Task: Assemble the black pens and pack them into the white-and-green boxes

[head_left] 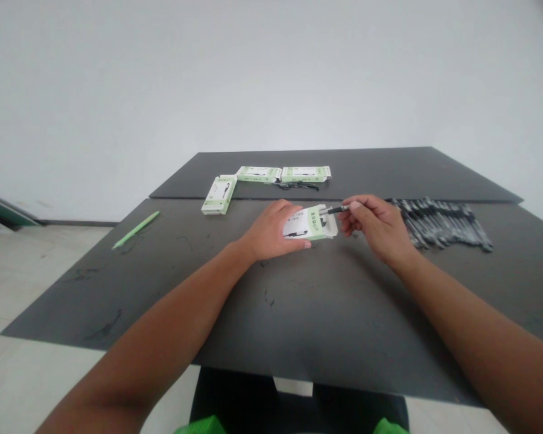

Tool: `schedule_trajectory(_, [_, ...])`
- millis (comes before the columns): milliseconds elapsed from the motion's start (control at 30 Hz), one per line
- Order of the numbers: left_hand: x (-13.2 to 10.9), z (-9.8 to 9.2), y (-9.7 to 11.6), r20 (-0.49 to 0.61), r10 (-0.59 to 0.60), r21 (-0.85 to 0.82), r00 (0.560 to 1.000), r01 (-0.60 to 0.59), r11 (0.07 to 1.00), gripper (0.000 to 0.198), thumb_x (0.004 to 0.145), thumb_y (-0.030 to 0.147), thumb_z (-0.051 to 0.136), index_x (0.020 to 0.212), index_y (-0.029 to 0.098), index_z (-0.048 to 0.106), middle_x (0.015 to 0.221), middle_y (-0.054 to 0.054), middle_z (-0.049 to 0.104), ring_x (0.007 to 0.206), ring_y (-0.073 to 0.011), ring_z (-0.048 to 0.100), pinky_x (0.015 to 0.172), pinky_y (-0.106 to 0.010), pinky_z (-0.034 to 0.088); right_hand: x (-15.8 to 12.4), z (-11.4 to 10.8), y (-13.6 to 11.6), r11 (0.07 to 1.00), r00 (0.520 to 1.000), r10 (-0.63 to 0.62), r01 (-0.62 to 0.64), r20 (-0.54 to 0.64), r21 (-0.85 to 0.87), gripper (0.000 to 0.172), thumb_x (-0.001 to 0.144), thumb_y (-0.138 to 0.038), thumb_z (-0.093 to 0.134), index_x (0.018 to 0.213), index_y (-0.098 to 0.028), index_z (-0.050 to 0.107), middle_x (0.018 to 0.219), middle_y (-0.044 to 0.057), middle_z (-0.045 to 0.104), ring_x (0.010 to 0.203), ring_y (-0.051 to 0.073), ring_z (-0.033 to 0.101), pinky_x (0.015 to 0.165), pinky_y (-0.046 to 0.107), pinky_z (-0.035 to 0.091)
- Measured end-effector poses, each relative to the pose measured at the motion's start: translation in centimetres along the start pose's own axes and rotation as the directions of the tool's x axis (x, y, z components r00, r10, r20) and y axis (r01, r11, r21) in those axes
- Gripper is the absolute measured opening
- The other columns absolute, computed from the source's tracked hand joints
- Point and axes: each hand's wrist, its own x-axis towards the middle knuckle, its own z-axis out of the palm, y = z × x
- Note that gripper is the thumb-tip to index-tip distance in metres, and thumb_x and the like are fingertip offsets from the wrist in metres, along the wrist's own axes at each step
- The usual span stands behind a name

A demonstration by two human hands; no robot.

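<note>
My left hand (276, 232) is closed around a small white and green pen box (304, 224), lying on its side with its open end toward the right. Between the thumb and fingers of my right hand (375, 226) is a black pen (335, 210). Its clear tip end reaches into the mouth of the box; how deep it goes I cannot tell. Just beyond my right hand lies a row of several black and clear pens (443, 223), side by side on the dark table.
Two similar boxes (260, 174) (306, 174) lie end to end at the back, a third box (219, 194) angled to their left. In front of them is a loose black pen (301, 186). A green pen (136, 229) lies at the left of the grey table (298, 313).
</note>
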Motion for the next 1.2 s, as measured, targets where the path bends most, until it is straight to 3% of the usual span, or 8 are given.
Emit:
schedule_trajectory(233, [-0.01, 0.09, 0.01, -0.008, -0.001, -0.003, 1.0, 0.001, 1.0, 0.086, 0.082, 0.063, 0.092, 0.151, 0.02, 0.066, 0.136, -0.016, 0.067, 0.13, -0.0361, 0.064, 0.118, -0.056, 0.053, -0.21, -0.1, -0.69, 0.969, 0.993, -0.029, 0.056, 0.115, -0.239, 0.04, 0.103, -0.056, 0.075, 0.117, -0.019, 0.085, 0.073, 0.001, 0.071, 0.063, 0.018, 0.064, 0.063, 0.034, 0.054])
schedule_trajectory(400, [0.0, 0.02, 0.01, 0.001, -0.018, -0.007, 1.0, 0.018, 1.0, 0.085, 0.081, 0.063, 0.093, 0.152, 0.023, 0.066, 0.137, -0.015, 0.067, 0.13, -0.0362, 0.064, 0.118, -0.057, 0.053, -0.21, -0.02, -0.36, 0.966, 0.995, -0.021, 0.045, 0.097, -0.256, 0.041, 0.095, -0.057, 0.084, 0.109, -0.02, 0.086, 0.07, 0.0, 0.07, 0.06, 0.016, 0.06, 0.058, 0.032, 0.05])
schedule_trajectory(667, [0.05, 0.02, 0.05, 0.0, -0.006, -0.002, 1.0, 0.006, 1.0, 0.086, 0.081, 0.064, 0.093, 0.151, 0.021, 0.066, 0.137, -0.016, 0.067, 0.13, -0.0359, 0.064, 0.119, -0.055, 0.053, -0.01, 0.14, -0.29, 0.979, 0.999, 0.003, 0.007, 0.049, -0.202, 0.051, 0.081, -0.066, 0.095, 0.09, -0.02, 0.075, 0.069, 0.001, 0.069, 0.055, 0.014, 0.056, 0.051, 0.029, 0.046])
schedule_trajectory(800, [0.04, -0.01, 0.11, 0.003, -0.013, -0.004, 1.0, 0.013, 1.0, 0.086, 0.081, 0.064, 0.093, 0.151, 0.022, 0.066, 0.137, -0.015, 0.067, 0.13, -0.0358, 0.064, 0.118, -0.055, 0.053, -0.08, 0.2, -0.37, 0.972, 0.999, -0.01, 0.021, 0.048, -0.235, 0.049, 0.084, -0.067, 0.092, 0.091, -0.021, 0.074, 0.068, 0.0, 0.068, 0.056, 0.015, 0.056, 0.052, 0.03, 0.046])
schedule_trajectory(967, [0.04, -0.01, 0.05, 0.007, -0.015, -0.004, 1.0, 0.015, 1.0, 0.086, 0.08, 0.063, 0.093, 0.152, 0.024, 0.065, 0.138, -0.015, 0.067, 0.132, -0.0364, 0.064, 0.119, -0.057, 0.053, -0.19, 0.18, -0.59, 0.948, 0.997, -0.044, 0.062, 0.063, -0.311, 0.034, 0.094, -0.056, 0.082, 0.1, -0.022, 0.081, 0.07, 0.0, 0.069, 0.058, 0.017, 0.058, 0.057, 0.032, 0.048])
schedule_trajectory(1200, [0.05, 0.09, 0.03, 0.01, -0.015, -0.006, 1.0, 0.015, 1.0, 0.087, 0.082, 0.064, 0.092, 0.153, 0.023, 0.065, 0.14, -0.016, 0.067, 0.133, -0.0371, 0.063, 0.12, -0.057, 0.052, -0.37, 0.06, -0.71, 0.891, 0.966, -0.139, 0.219, 0.22, -0.398, 0.028, 0.101, -0.043, 0.07, 0.111, -0.026, 0.09, 0.083, 0.003, 0.072, 0.072, 0.019, 0.064, 0.069, 0.035, 0.053])
